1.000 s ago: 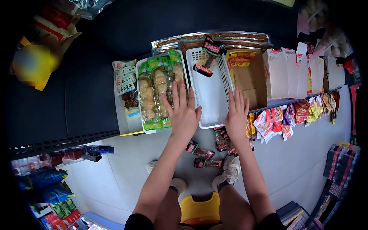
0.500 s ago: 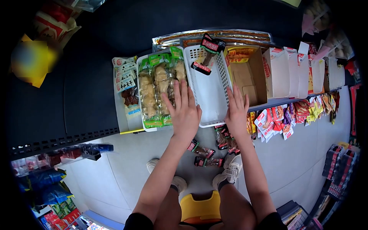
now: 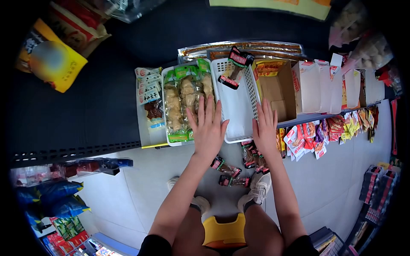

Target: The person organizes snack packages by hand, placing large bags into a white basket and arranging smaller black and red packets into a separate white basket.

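The white basket (image 3: 235,109) sits on the shelf (image 3: 85,106) between a tray of green packs (image 3: 185,102) and an open carton (image 3: 275,89), its front rim at the shelf's edge. It looks like light, stiff plastic with slotted walls, likely smooth and a bit slippery, so the side walls or the front rim seem the surest places to hold it. It is almost empty: only 1 dark red-labelled packet (image 3: 235,68) leans against its back corner. The left hand (image 3: 209,130) lies flat with fingers spread, over the seam between the tray and the basket's left wall; the right hand (image 3: 265,130) is also flat and spread, against the basket's right wall beside the carton. Neither grip pinches anything. The tray is packed full with 3 rows of soft, vacuum-sealed packs, likely slick. Left of it lies a flat box of white sachets (image 3: 147,85). The carton appears empty, and further right stand several white boxes (image 3: 324,83), contents unseen. On the floor by the person's shoes lie a few loose packets (image 3: 232,170).
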The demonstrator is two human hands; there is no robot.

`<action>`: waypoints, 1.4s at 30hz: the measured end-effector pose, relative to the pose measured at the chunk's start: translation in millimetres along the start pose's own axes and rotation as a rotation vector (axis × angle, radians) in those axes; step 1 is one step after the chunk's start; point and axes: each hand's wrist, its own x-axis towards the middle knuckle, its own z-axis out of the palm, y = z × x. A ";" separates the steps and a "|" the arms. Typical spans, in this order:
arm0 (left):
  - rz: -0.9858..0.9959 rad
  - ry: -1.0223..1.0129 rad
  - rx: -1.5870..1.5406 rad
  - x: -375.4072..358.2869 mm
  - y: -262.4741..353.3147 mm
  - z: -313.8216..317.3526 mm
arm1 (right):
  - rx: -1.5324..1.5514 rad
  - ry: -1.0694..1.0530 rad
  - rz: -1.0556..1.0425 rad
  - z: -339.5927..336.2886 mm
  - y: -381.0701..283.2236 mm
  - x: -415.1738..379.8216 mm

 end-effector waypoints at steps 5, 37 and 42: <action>0.097 -0.086 -0.141 -14.6 3.5 -31.2 | 0.042 0.017 0.022 -46.8 -7.1 -31.7; -1.219 -0.618 -0.971 -472.6 -31.7 -71.1 | 0.532 -0.782 1.021 -98.7 67.5 -497.7; -1.276 -0.648 -0.912 -468.6 -31.7 -69.8 | 0.545 -0.826 1.053 -85.0 73.1 -488.2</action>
